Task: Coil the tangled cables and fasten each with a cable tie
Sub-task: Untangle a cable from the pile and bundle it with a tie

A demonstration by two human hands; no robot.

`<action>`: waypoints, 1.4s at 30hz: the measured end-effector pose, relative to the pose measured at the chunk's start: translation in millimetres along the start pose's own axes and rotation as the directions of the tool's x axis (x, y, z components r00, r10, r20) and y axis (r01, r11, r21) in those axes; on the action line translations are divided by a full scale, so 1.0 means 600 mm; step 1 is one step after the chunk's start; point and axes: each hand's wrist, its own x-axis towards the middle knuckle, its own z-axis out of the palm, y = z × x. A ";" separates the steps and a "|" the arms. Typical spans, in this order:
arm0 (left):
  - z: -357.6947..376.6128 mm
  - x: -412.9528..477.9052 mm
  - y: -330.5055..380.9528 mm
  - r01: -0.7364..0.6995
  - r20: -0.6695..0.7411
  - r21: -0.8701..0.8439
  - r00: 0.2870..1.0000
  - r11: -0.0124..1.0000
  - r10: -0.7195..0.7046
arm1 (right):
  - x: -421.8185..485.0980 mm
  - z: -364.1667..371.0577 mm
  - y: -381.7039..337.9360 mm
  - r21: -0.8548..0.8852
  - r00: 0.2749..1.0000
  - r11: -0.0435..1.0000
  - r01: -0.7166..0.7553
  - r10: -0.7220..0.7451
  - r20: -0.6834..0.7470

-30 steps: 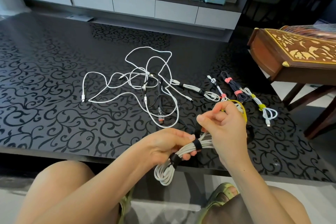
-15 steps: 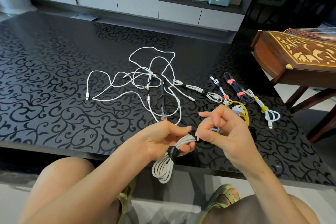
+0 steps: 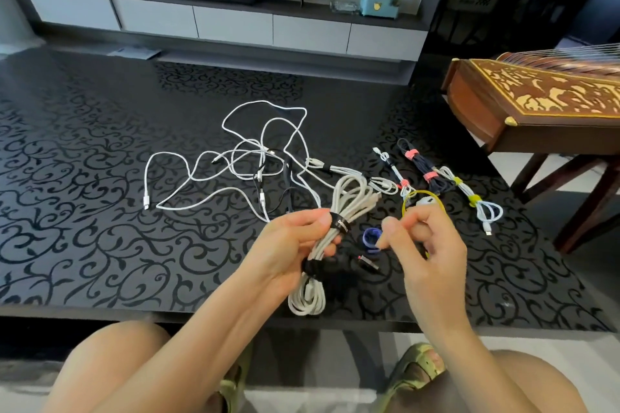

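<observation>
Over black patterned table (image 3: 100, 211), left hand (image 3: 288, 248) clasps the coiled white cable (image 3: 352, 198); right hand (image 3: 426, 238) curls nearby, its grip unclear.

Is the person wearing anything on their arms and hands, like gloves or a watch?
No. The left hand and the right hand are bare, with no gloves, and I can see no ring, watch or bracelet. No sleeve shows on either arm anywhere in the picture.
</observation>
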 end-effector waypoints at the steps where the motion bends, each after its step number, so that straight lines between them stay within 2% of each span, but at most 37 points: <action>1: 0.000 -0.001 0.000 -0.041 -0.006 -0.002 0.999 0.999 0.041 | 0.001 0.008 -0.003 0.042 0.993 0.992 -0.119 0.119 0.005; 3: 0.004 -0.004 -0.001 -0.083 0.005 0.015 0.997 0.996 0.083 | 0.005 0.018 -0.005 0.097 0.945 0.943 -0.318 0.306 0.118; 4: 0.005 -0.006 -0.001 -0.093 0.015 0.017 0.996 0.996 0.093 | 0.007 0.021 -0.005 0.103 0.924 0.927 -0.362 0.342 0.170; 8: 0.014 -0.012 -0.003 -0.104 0.076 -0.021 0.992 0.994 0.105 | 0.011 0.027 -0.004 0.183 0.934 0.934 -0.308 0.261 0.243; 11: 0.019 -0.018 -0.006 -0.078 0.103 -0.027 0.991 0.997 0.080 | 0.016 0.029 -0.002 0.204 0.940 0.935 -0.291 0.240 0.242; 15: 0.012 -0.021 -0.002 -0.188 0.112 0.175 0.979 0.967 0.170 | 0.021 0.033 0.006 0.075 0.954 0.967 -0.244 0.225 0.197; 18: 0.007 -0.024 0.001 -0.238 0.144 0.254 0.968 0.937 0.207 | 0.026 0.036 0.018 0.022 0.950 0.960 -0.280 0.273 0.154; 23: 0.004 -0.019 0.008 -0.227 0.211 0.411 0.966 0.883 0.151 | 0.024 0.044 0.025 0.053 0.929 0.936 -0.348 0.336 0.151; 30: -0.007 0.002 -0.012 -0.089 0.097 0.582 0.995 0.808 0.039 | 0.018 0.052 0.043 -0.019 0.918 0.934 -0.357 0.354 0.180; 32: -0.005 0.005 -0.007 -0.087 0.090 0.608 0.995 0.789 0.040 | 0.026 0.041 0.032 0.008 0.923 0.932 -0.364 0.359 0.134; 35: -0.010 0.018 0.008 -0.089 0.024 0.529 0.996 0.844 0.090 | 0.065 -0.008 0.019 0.123 0.922 0.915 -0.383 0.386 0.001; 37: -0.012 0.025 0.018 -0.076 -0.050 0.453 0.993 0.888 0.110 | 0.102 -0.058 0.021 0.001 0.927 0.931 -0.365 0.364 -0.094; 39: -0.017 0.031 0.028 -0.064 -0.083 0.363 0.991 0.930 0.101 | 0.139 -0.107 0.031 -0.212 0.937 0.914 -0.347 0.326 -0.127; 41: -0.023 0.037 0.036 -0.067 -0.090 0.315 0.991 0.947 0.100 | 0.175 -0.150 0.053 -0.459 0.931 0.814 -0.356 0.351 -0.099; 42: -0.024 0.040 0.039 -0.071 -0.095 0.311 0.990 0.948 0.105 | 0.191 -0.169 0.068 -0.599 0.912 0.709 -0.371 0.399 -0.093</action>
